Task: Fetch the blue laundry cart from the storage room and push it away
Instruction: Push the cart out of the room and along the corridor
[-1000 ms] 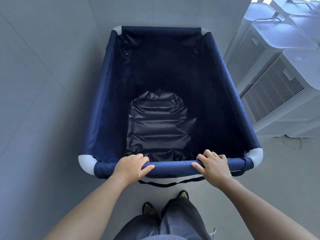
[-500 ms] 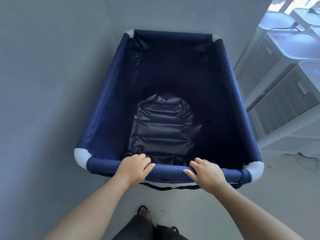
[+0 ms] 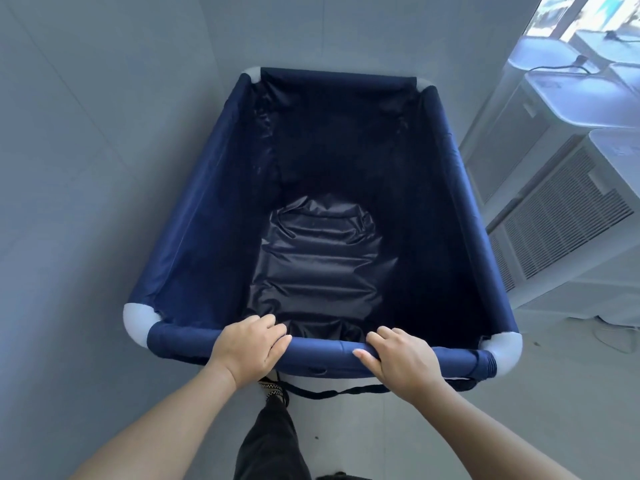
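Open grey floor (image 3: 79, 258) is seen all along the left of the blue laundry cart (image 3: 207, 220); the right flank is crowded by a row of white vented units (image 3: 557, 223), set just beside the rim; a grey wall (image 3: 329, 26) is met close beyond the far end.

One head-worn wide-angle camera looks forward and steeply down, close above the blue laundry cart (image 3: 207, 220).

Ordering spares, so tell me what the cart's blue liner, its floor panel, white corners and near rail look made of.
Cart liner: apparently woven synthetic, nylon or polyester; faint sheen, soft creases. Its floor panel: glossier, maybe coated; bright wrinkle highlights. White corner: smooth matte plastic, probably; rounded moulded elbow. Near rail: fabric sleeve over something rigid, unseen.
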Demonstrator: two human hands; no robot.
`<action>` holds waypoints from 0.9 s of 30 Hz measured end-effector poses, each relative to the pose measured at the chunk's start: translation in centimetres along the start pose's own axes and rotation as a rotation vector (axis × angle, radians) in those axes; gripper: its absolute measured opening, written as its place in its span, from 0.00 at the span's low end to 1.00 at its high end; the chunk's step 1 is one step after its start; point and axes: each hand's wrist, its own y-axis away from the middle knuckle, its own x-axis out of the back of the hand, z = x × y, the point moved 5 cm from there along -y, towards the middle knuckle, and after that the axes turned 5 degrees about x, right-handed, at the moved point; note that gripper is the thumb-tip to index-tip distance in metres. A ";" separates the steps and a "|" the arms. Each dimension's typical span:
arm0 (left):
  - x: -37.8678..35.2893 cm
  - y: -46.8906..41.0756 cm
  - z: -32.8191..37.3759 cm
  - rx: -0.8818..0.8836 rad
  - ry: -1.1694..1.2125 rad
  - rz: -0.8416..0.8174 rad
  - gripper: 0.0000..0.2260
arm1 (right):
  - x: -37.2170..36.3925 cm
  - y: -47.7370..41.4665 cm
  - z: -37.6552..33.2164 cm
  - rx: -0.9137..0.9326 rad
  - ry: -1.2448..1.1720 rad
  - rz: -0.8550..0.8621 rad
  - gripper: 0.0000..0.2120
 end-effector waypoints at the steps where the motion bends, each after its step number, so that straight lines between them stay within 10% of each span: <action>1: 0.0 0.0 0.0 -0.002 0.003 0.007 0.16 | 0.0 0.0 0.0 0.007 0.000 0.003 0.28; 27: 0.1 -0.2 0.2 -0.065 -0.024 0.161 0.22 | 1.2 -0.3 -0.3 0.003 0.156 0.231 0.18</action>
